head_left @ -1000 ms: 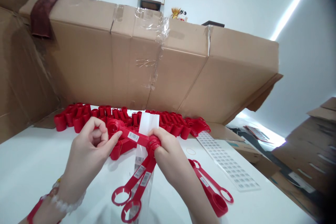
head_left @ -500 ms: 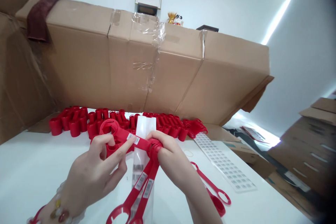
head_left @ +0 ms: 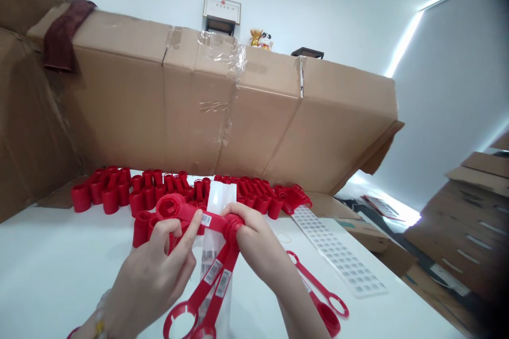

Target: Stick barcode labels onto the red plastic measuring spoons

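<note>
My right hand (head_left: 252,235) is closed around the ends of several red plastic ring-ended straps (head_left: 214,224), bunched together. Two of them hang down toward me, each with a white barcode label (head_left: 223,282) and an open ring at the lower end. Another points left, ending in a round cap-like head (head_left: 170,205). On its band sits a small barcode label (head_left: 205,220), with the index fingertip of my left hand (head_left: 159,265) at its left edge. The other left fingers are bent, and the thumb stands apart below. Behind the straps lies a white strip with barcodes (head_left: 209,254).
Rows of red cylindrical pieces (head_left: 113,196) line the back of the white table (head_left: 99,275), before a cardboard wall (head_left: 191,116). At right lie a label sheet (head_left: 338,251), a loose red strap (head_left: 318,280) and a red cup-ended piece (head_left: 328,318). Cardboard boxes (head_left: 457,217) stand beyond.
The view has shifted slightly. My left index fingertip has moved left off the middle of the label to its edge. My right hand keeps its hold on the bunch.
</note>
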Tool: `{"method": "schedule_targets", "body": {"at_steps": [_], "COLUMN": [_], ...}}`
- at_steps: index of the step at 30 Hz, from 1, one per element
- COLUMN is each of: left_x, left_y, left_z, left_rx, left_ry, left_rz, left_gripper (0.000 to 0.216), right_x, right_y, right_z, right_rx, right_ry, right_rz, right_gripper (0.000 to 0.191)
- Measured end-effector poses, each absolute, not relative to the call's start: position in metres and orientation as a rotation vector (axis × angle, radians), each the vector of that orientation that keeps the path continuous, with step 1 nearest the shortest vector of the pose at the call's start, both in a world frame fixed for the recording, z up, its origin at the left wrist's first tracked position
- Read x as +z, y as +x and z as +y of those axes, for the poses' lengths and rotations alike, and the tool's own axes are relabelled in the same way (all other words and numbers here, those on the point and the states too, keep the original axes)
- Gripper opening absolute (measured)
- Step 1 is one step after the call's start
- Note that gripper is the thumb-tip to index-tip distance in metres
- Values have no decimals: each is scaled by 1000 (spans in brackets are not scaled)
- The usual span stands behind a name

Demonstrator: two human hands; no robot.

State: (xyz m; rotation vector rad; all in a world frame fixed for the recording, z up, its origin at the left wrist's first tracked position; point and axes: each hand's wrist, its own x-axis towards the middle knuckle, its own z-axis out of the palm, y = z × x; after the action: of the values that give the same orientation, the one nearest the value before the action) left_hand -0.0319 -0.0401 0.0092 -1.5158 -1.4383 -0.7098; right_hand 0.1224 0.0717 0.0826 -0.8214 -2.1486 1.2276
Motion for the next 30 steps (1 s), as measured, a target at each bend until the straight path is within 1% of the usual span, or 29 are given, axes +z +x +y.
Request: {"method": "schedule_targets", "body": {"at_steps": [6, 10, 15, 20, 24, 28, 30], "left_x": [0, -1, 15, 32, 35, 29, 25], "left_y": [-32, -33, -36, -46, -60, -71, -73], "left_z": [-38, -37, -35, -37, -44, -49, -50], "left_rx": [-656, -739, -951, -997, -944, -767, -733], "left_ry": [-1537, -1593, -1572, -1584, -1613, -1670, -1677], "left_rz": [-1408, -1379, -1418, -1423, -1435, -1423, -1404], "left_gripper": [48, 46, 42, 39, 34, 24, 23], "right_x": [80, 80, 81, 82, 81, 80, 81], "right_y": [122, 123, 124, 125, 125, 126, 126], "right_z": [73, 74, 77, 79, 83, 85, 85], "right_rx": [1218, 1280, 1295, 1210, 1176, 1214, 1206], "right_ry": [-812, -798, -837, -853, -886, -893, -896], "right_rz": [-2156, -2148, -2131, -2206, -2221, -2195, -2195], "right_gripper": [17, 17, 14, 16, 17, 18, 16]}}
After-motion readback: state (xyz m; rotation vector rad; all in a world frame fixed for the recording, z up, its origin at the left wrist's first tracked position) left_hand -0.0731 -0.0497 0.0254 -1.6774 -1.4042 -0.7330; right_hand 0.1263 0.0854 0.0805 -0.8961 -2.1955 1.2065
